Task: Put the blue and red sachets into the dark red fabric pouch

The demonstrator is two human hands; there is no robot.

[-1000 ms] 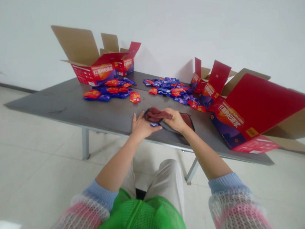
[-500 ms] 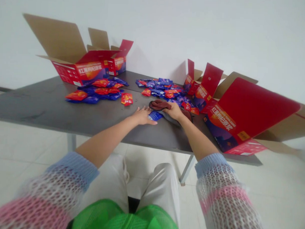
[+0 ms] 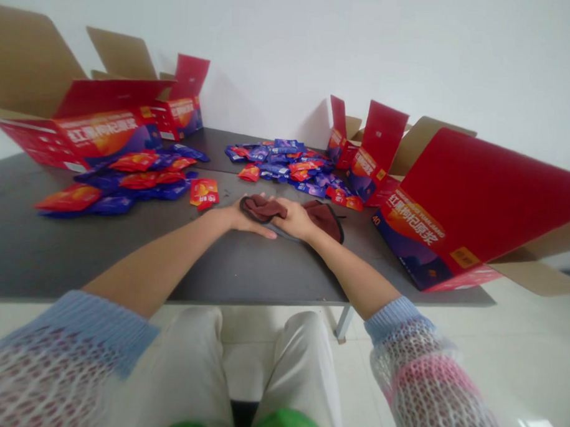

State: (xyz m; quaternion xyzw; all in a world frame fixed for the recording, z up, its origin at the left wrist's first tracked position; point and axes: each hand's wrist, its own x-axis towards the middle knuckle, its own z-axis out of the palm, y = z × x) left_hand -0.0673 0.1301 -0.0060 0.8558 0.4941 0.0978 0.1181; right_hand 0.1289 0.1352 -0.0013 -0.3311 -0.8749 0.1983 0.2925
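Observation:
My right hand (image 3: 295, 221) is closed on a brown cloth (image 3: 326, 221) with dark edging, pressing it against the dark table. Part of the cloth bunches up ahead of the fingers, and a grey part shows beneath. My left hand (image 3: 240, 220) lies low on the table with its thumb stretched out, and the bunched cloth covers some of its fingers. Whether anything is under that palm is hidden. Close to the left hand lies a red-orange packet (image 3: 204, 192). A pile of blue and red packets (image 3: 287, 159) lies beyond both hands.
More packets (image 3: 136, 180) are heaped at the left, in front of an open red carton (image 3: 110, 132) with another carton (image 3: 180, 116) behind it. A large open carton (image 3: 415, 230) stands at the right edge, with smaller cartons (image 3: 368, 170) behind. The table's front edge (image 3: 263, 300) is near my knees.
Both hands and the cloth have moved left along the table. The blue packet seen beside my left hand is now out of sight. My view has turned and come closer.

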